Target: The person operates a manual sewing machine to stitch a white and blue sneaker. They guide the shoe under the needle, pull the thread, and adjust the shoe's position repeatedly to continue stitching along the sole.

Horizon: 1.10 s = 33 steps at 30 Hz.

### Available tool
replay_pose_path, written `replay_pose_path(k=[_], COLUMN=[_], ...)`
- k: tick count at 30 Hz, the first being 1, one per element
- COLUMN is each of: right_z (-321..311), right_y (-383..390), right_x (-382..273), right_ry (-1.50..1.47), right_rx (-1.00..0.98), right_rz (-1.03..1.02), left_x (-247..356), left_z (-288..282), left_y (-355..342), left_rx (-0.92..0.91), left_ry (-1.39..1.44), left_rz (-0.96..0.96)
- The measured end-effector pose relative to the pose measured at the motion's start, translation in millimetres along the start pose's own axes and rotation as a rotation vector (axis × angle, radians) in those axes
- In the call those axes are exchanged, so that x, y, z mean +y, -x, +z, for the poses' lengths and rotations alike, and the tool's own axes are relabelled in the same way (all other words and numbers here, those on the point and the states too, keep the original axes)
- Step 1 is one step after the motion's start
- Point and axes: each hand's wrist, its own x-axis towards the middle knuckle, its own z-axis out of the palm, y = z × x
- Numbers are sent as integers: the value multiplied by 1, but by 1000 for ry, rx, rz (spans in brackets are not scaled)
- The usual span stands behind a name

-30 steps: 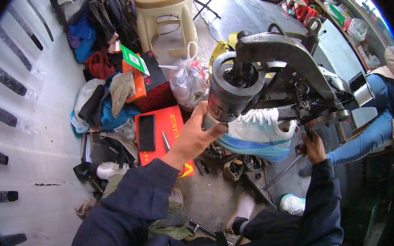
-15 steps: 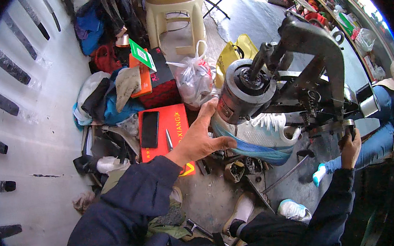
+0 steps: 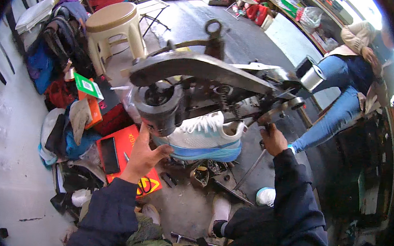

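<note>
A dark metal hand-cranked shoe-sewing machine [image 3: 201, 73] stands before me. Under its round head sits a white sneaker [image 3: 210, 137] with a blue-tinted sole, toe toward the left and laces up. My left hand [image 3: 143, 159] holds the toe end, thumb along the sole edge; its other fingers are partly hidden by the machine head. At the machine's right end, my right hand [image 3: 275, 141] is closed round a crank handle, mostly covered by the fingers. A spool of pale thread [image 3: 313, 78] is mounted near that end.
A red box [image 3: 131, 144] with a phone [image 3: 108, 155] lies at left, beside piled cloth and bags. A beige stool [image 3: 112, 17] stands behind. At right sits another person in jeans [image 3: 333, 107]. Another white sneaker [image 3: 266, 196] and small metal parts are on the floor.
My view has shifted, so the machine, sneaker and both hands appear further left. The machine's arm now shows lower and more level. Both hands keep their holds.
</note>
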Motion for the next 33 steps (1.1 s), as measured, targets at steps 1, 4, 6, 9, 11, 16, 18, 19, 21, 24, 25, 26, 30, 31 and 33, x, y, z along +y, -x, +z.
replay_pose_path(k=[1,4,6,9,11,16,18,19,21,24,25,26,30,31,33], right_z=[-9,-37,-58,-80,-91,-103,-106,-105,-105,-111,-119,-129,-173,-183,-196], right_y=[6,19,29,41,53,54,50,47,46,46,43,41,24,21,16], right_x=[-12,-40,-53,-78,-97,-145,-154,-157,-158,-153,-150,-147,-145,-147,-152], right_ry=[74,293,121,-548,-1191,-1653,-1818,-1844,-1756,-1503,-1374,-1232,-382,-199,-13], right_rx=[-18,-53,61,174,51,178,126,117,149,516,682,807,950,893,790], right_rz=[43,68,32,-30,22,-117,-88,-76,-70,4,-60,-139,-255,-206,-129], left_x=[-1,-4,-6,-7,-7,-6,-6,-7,-7,-7,-7,-7,-6,-5,-1], left_z=[1,1,1,1,1,2,3,4,2,0,-1,0,5,5,6], left_y=[0,0,0,0,0,0,-1,-1,-2,-3,-3,-2,-4,-4,-5], left_rx=[-3,-5,7,22,20,41,50,53,50,44,48,54,84,76,75], left_ry=[32,106,79,53,27,4,6,2,-26,-83,-90,-96,-97,-89,-107], left_rz=[33,92,108,97,88,122,142,156,166,151,143,135,159,137,128])
